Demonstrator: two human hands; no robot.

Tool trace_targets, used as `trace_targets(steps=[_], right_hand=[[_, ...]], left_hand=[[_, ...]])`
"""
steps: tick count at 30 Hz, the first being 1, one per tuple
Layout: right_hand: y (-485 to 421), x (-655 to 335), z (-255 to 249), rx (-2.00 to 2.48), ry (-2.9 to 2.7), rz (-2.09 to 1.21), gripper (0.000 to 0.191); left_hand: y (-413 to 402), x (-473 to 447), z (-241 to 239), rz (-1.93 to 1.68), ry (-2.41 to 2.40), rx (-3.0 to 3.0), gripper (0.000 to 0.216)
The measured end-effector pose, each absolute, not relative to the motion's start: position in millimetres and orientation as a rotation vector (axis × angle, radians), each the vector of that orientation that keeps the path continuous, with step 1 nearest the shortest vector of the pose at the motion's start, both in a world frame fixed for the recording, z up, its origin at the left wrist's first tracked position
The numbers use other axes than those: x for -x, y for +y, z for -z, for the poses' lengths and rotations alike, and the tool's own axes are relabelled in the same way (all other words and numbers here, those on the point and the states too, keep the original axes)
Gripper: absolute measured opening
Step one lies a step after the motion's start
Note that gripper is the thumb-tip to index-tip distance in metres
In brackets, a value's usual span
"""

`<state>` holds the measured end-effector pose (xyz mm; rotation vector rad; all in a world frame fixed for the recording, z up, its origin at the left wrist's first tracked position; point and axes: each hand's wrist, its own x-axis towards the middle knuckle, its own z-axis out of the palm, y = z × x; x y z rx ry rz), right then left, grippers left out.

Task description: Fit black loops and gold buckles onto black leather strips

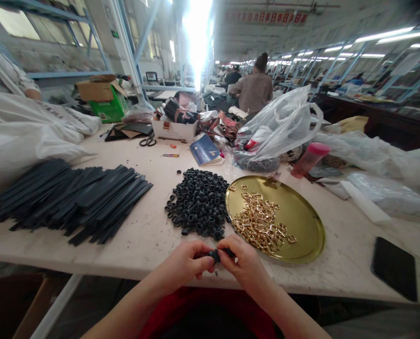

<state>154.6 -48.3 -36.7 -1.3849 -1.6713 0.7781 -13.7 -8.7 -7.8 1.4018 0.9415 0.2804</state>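
Close to the table's front edge, my left hand (193, 259) and my right hand (241, 258) pinch a small black strap piece (215, 255) between them. Fingers cover much of it, so its exact form is hard to make out. Just beyond my hands lies a heap of small black loops (201, 200). To its right, a round gold tray (306, 226) carries a pile of small gold metal buckles (261, 223). A wide stack of flat black strips (90, 197) is spread over the table to the left.
A black phone (395, 266) lies at the right edge. Behind the tray are a clear plastic bag (280, 127) and a pink-lidded bottle (310, 160). A blue booklet (205, 149), scissors (148, 141) and a white box (174, 131) sit farther back. One person (255, 92) is beyond the table.
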Motion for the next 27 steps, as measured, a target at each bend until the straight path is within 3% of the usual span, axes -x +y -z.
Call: trace_targets(steps=[5,7,12,18,20,25,27], right_hand=[[-46,-153,39,1.429,-1.344,-1.331,0.014],[-46,-153,37,1.429,-1.364,-1.324,0.013],[-49,-157,26,1.423,-1.723,-0.891,0.006],[-50,-159,35,1.443,-1.439,-1.415,0.011],[-50,-158,37,1.469,-1.487,-1.353,0.009],[-49,-152,35,1.569,-1.726,-0.774,0.005],[-49,-149,36,1.584,-1.728,-0.75,0.005]], left_hand=[[-9,15,3,-0.266,0.905,-1.387,0.023],[-9,15,2,-0.285,0.904,-1.335,0.025],[-9,15,6,-0.325,0.885,-1.221,0.028],[-10,15,7,-0.279,0.884,-1.284,0.026],[-10,14,8,-0.275,0.892,-1.306,0.026],[-10,10,17,-0.303,0.892,-1.315,0.026],[-10,8,22,-0.298,0.897,-1.311,0.024]])
